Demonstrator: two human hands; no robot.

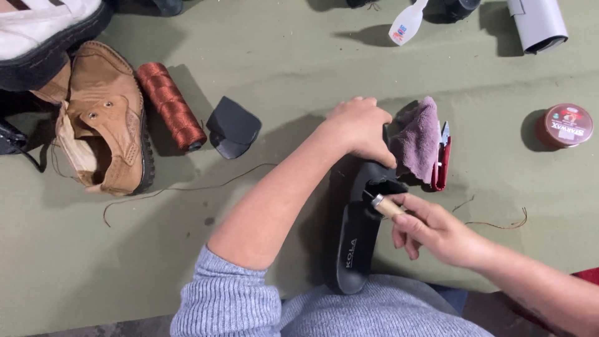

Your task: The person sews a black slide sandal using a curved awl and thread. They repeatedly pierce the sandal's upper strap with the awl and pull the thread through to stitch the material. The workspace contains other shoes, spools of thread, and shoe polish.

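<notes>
**Black slide sandal under both hands**

L hand (360, 128) clenched on the strap end of the black slide sandal (354, 246), pressing it to the counter (299, 68) near the front edge, heel toward the person. R hand (430, 229) grasping a wooden-handled tool (387, 206), metal tip at the strap. Purple cloth (419, 138) and red snips (442, 163) just beside. Brown boot (106, 118), rust thread spool (170, 103) by the left edge; wax tin (564, 125) by the right edge.

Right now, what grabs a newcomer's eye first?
Centre: the left hand pins a black slide sandal on the green table, while the right hand holds a wooden-handled tool to its strap. At left lie a tan boot and a rust thread spool.
</notes>
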